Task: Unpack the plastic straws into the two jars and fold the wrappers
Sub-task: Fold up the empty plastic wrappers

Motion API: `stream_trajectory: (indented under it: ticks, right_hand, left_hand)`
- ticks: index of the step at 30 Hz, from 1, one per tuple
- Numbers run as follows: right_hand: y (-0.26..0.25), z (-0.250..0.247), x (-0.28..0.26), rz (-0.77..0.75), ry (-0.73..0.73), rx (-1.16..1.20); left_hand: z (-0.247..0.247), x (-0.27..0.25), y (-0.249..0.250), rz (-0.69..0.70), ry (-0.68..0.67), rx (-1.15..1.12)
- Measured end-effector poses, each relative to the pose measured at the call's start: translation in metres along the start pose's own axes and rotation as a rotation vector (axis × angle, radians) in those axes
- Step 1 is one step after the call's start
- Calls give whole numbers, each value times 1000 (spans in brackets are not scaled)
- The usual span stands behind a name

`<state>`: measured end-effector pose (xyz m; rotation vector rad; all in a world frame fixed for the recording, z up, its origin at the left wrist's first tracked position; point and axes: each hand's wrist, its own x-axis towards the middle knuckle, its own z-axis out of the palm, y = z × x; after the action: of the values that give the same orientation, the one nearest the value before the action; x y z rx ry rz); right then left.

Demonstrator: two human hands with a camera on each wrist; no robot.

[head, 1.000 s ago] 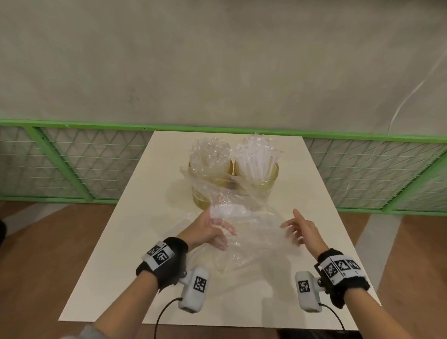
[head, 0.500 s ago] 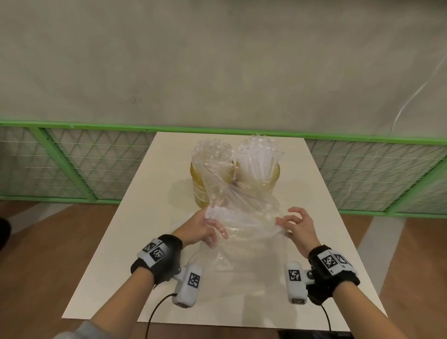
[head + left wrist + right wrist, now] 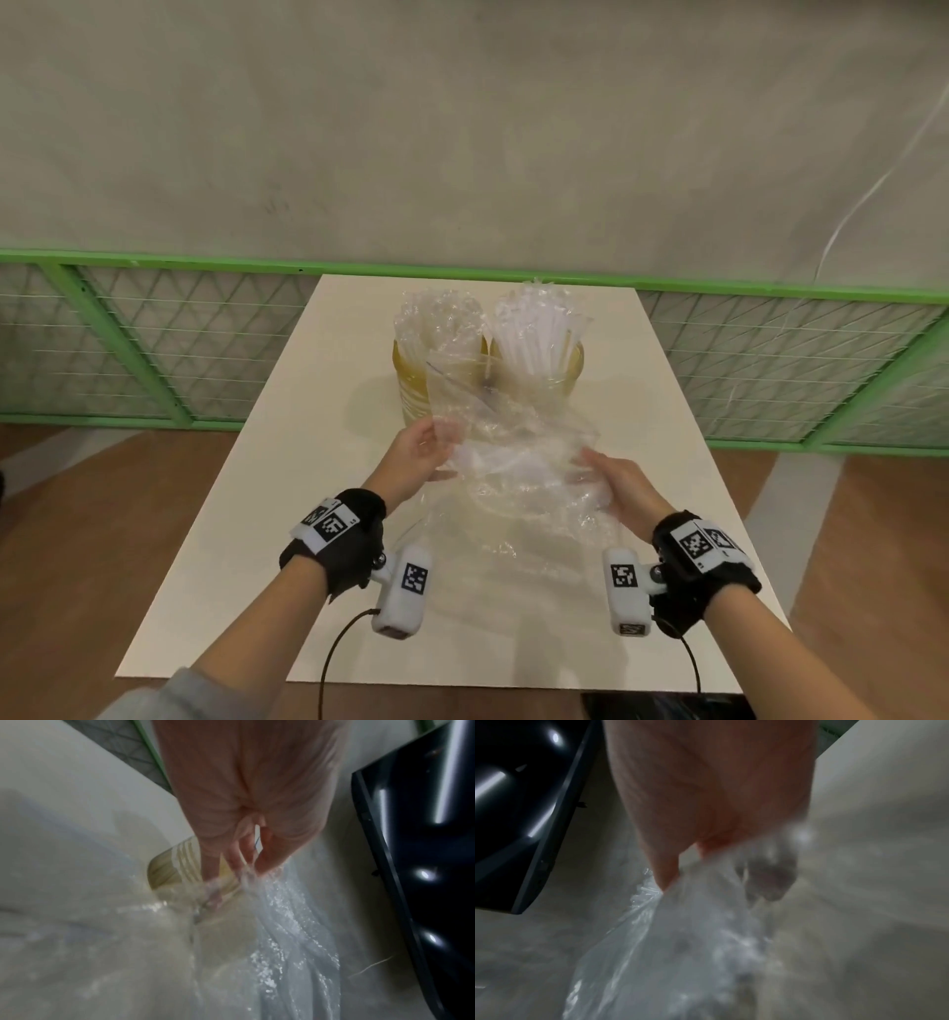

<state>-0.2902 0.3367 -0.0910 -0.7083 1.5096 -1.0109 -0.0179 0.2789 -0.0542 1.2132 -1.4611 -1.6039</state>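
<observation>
Two amber jars stand at the table's far middle. The left jar (image 3: 411, 380) holds clear straws (image 3: 436, 324). The right jar (image 3: 570, 370) holds white straws (image 3: 539, 329). A clear crinkled plastic wrapper (image 3: 518, 462) is lifted above the table between my hands, just in front of the jars. My left hand (image 3: 426, 452) pinches its left edge; in the left wrist view its fingers (image 3: 239, 860) close on the film (image 3: 282, 923). My right hand (image 3: 611, 478) grips the right edge, and the right wrist view shows the fingers (image 3: 667, 874) bunched in the wrapper (image 3: 680, 943).
A white table (image 3: 257, 539) carries everything. More clear film (image 3: 554, 545) lies on it under the lifted wrapper. A green railing with wire mesh (image 3: 154, 349) runs behind the table, with a grey wall above. Brown floor shows on both sides.
My right hand went from open beside the wrapper to gripping its right edge. Both hands have raised the wrapper off the table and drawn closer together.
</observation>
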Motion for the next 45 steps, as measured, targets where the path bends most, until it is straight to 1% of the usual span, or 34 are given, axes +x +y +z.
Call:
stream_trajectory:
  ticks: [2, 3, 5, 6, 7, 8, 9, 11, 12, 13, 14, 16, 17, 18, 19, 20, 22, 25, 26, 28, 29, 30, 31, 33, 34, 35, 36, 38, 39, 40, 41, 42, 44, 45]
  right_hand:
    - [-2, 3, -4, -81, 6, 19]
    - [-3, 3, -6, -129, 33, 98]
    - [-3, -4, -9, -213, 138, 363]
    - [-2, -10, -9, -228, 190, 479]
    - [-1, -16, -7, -212, 204, 544]
    - [0, -19, -5, -166, 172, 539]
    - [1, -18, -3, -94, 113, 477]
    - [5, -6, 1, 27, -13, 262]
    - [7, 2, 3, 26, -53, 121]
    - [9, 10, 5, -24, -65, -39]
    - [10, 18, 8, -132, -57, -205]
    - [8, 28, 11, -405, -45, -480]
    - [2, 33, 9, -524, -54, -531]
    - [-5, 38, 8, -608, -87, -520]
    - [-13, 43, 6, -656, -125, -468]
    - [-21, 46, 6, -666, -157, -400]
    - [-36, 50, 6, -605, -182, -321]
    - [-42, 38, 9, -508, -216, -378]
    - [-39, 31, 11, -479, -239, -411]
    - [-31, 17, 13, -407, -261, -455]
    - [-27, 12, 15, -388, -236, -457]
    - [-23, 8, 18, -382, -183, -446]
    - [-20, 6, 19, -406, -80, -440]
    - [-9, 4, 17, -480, 170, -417]
    - [-2, 6, 12, -470, 275, -338]
    - [5, 10, 5, -406, 316, -244]
    - [17, 17, -2, -288, 293, -166]
    - [38, 33, -12, 0, 97, -71]
    - [43, 42, -16, 108, -15, -8]
    - [44, 48, -19, 174, -90, 76]
    - [43, 52, -21, 190, -115, 147]
    - [40, 54, -22, 168, -125, 181]
    - [36, 51, -20, 32, -58, 121]
    - [34, 47, -18, -49, -4, 42]
  left_hand:
    - [3, -1, -2, -28, 45, -39]
    - [3, -1, -4, -38, 94, -11]
    - [-7, 1, -10, -51, 269, 136]
    - [-14, 1, -12, -65, 329, 193]
    - [-19, 0, -14, -80, 316, 227]
    - [-20, -1, -16, -87, 246, 257]
    - [-19, -2, -17, -79, 167, 284]
    - [-7, -1, -17, -54, 90, 309]
    - [-2, -1, -17, -36, 72, 297]
    - [3, 1, -16, -18, 53, 285]
    - [7, 1, -13, 4, 18, 279]
    - [11, 2, -5, 30, -101, 287]
    - [12, 2, 0, 32, -165, 289]
    - [13, 2, 5, 22, -222, 290]
    - [14, 2, 9, -4, -264, 289]
    - [15, 1, 13, -21, -290, 281]
    - [15, 0, 20, -15, -280, 181]
    - [8, 3, 26, 54, -173, -134]
    - [5, 3, 28, 67, -155, -188]
    - [1, 4, 24, 78, -115, -117]
    - [0, 3, 20, 82, -76, -45]
    - [2, 1, 16, 87, -31, 1]
    - [2, 2, 10, 86, 19, 24]
    - [3, 3, 4, 81, 78, -38]
    - [4, 3, 6, 75, 90, -107]
    - [2, 5, 7, 67, 105, -157]
    - [2, 5, 9, 48, 125, -202]
    - [1, 8, 13, 22, 177, -230]
    - [2, 8, 15, 9, 194, -223]
    - [2, 9, 13, -6, 217, -223]
    - [3, 9, 12, -13, 232, -209]
    - [0, 10, 8, -16, 266, -195]
    - [-5, 10, 5, -24, 295, -276]
    - [-7, 9, 5, -44, 267, -333]
